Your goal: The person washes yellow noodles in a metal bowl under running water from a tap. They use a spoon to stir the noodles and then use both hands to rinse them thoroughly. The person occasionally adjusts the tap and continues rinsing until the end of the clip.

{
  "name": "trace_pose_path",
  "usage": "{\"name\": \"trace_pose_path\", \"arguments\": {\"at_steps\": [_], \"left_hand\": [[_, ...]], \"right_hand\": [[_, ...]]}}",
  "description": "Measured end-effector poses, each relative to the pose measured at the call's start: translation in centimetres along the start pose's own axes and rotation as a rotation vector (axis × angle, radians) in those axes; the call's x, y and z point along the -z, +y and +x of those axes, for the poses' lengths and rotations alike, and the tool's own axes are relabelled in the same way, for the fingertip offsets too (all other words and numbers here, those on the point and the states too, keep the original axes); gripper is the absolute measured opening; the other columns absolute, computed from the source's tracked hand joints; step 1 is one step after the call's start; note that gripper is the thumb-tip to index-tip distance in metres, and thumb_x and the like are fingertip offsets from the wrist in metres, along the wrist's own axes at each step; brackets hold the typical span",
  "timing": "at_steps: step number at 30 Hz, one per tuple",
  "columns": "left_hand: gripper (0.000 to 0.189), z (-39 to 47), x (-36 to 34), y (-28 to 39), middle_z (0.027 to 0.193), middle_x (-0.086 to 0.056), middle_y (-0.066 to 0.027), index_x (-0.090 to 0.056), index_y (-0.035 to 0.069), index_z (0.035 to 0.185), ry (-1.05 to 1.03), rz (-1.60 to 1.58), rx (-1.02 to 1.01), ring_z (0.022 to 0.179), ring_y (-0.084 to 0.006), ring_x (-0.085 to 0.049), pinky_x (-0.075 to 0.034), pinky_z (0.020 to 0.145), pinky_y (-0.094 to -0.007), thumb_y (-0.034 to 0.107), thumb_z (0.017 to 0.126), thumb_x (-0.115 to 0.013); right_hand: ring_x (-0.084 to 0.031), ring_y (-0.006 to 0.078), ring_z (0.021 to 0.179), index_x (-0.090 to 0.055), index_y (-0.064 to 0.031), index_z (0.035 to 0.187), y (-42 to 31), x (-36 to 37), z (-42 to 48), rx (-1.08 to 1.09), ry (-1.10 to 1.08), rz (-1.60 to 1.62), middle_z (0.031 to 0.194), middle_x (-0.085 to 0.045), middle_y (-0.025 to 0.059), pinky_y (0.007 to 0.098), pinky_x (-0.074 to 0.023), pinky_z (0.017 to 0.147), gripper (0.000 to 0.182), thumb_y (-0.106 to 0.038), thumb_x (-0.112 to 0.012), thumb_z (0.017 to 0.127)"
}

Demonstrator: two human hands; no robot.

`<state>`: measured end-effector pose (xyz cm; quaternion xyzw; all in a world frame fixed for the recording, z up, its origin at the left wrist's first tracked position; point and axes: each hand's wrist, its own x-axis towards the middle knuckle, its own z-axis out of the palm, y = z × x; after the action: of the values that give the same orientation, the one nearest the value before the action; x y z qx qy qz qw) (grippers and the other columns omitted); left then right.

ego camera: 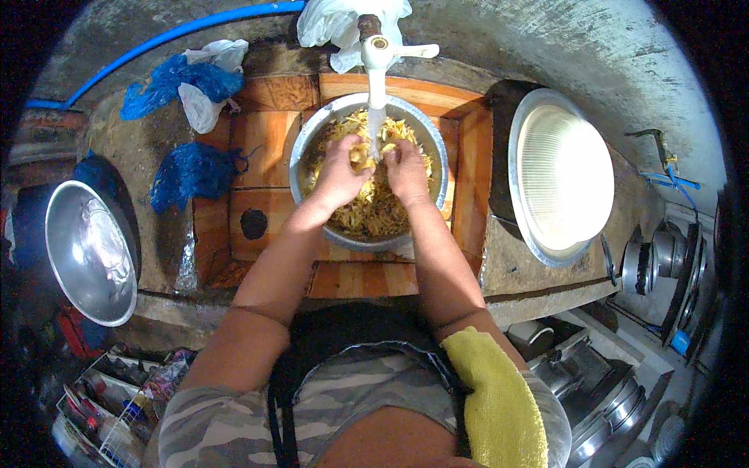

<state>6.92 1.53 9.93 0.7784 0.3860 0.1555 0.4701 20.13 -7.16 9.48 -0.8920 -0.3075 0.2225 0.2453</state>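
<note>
A round metal basin (299, 143) stands in the tiled sink, heaped with wet yellow and brown plant pieces (374, 219) that look like shreds or florets. Water runs from the white tap (376, 70) straight down between my hands. My left hand (341, 172), at the left of the stream, has its fingers curled around several yellow pieces. On the other side, my right hand (408, 171) pinches a yellow piece between thumb and fingers. Both hands are inside the basin's rim, over the heap; parts of the fingers are hidden.
Right of the sink (269, 149) sits a pale ribbed strainer in a metal-rimmed basin (516, 175). Blue and white plastic bags (196, 175) lie along the left edge. A metal bowl (88, 251) stands far left. A blue hose (175, 35) crosses the back wall; pots (608, 403) are lower right.
</note>
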Motion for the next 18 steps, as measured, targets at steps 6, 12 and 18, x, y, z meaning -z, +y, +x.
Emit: {"name": "trace_pose_path", "arguments": {"at_steps": [6, 12, 18], "left_hand": [[0.079, 4.5, 0.3, -3.9, 0.139, -0.046, -0.0218, -0.040, 0.003, 0.140, -0.259, -0.598, 0.457, 0.128, -0.0313, -0.046, -0.035, 0.109, -0.0387, 0.043, 0.081, -0.074], [0.097, 9.3, -4.4, -12.4, 0.145, -0.042, -0.0208, -0.031, 0.005, 0.148, -0.270, -0.492, 0.375, 0.135, -0.0290, -0.040, -0.032, 0.110, -0.0383, 0.067, 0.080, -0.063], [0.092, 10.2, -4.1, -11.6, 0.139, -0.048, -0.0161, -0.037, 0.003, 0.144, -0.332, -0.654, 0.369, 0.127, -0.0241, -0.046, -0.035, 0.107, -0.0358, 0.059, 0.080, -0.070]], "right_hand": [[-0.043, 0.0435, 0.129, -0.047, 0.0059, 0.133, 6.1, -2.8, 4.8, -0.164, 0.069, 0.174, 0.135, -0.047, 0.0311, 0.0436, -0.0341, 0.108, 0.085, -0.065, -0.053, 0.086], [-0.052, 0.0420, 0.122, -0.052, 0.0019, 0.132, 4.2, -2.6, 9.1, -0.321, -0.133, 0.097, 0.126, -0.056, 0.0298, 0.0452, -0.0362, 0.106, 0.099, -0.082, -0.033, 0.082], [-0.046, 0.0362, 0.130, -0.048, 0.0029, 0.136, 7.0, -5.1, 11.5, -0.293, -0.262, 0.437, 0.137, -0.049, 0.0282, 0.0393, -0.0306, 0.110, 0.094, -0.075, -0.044, 0.084]]}}
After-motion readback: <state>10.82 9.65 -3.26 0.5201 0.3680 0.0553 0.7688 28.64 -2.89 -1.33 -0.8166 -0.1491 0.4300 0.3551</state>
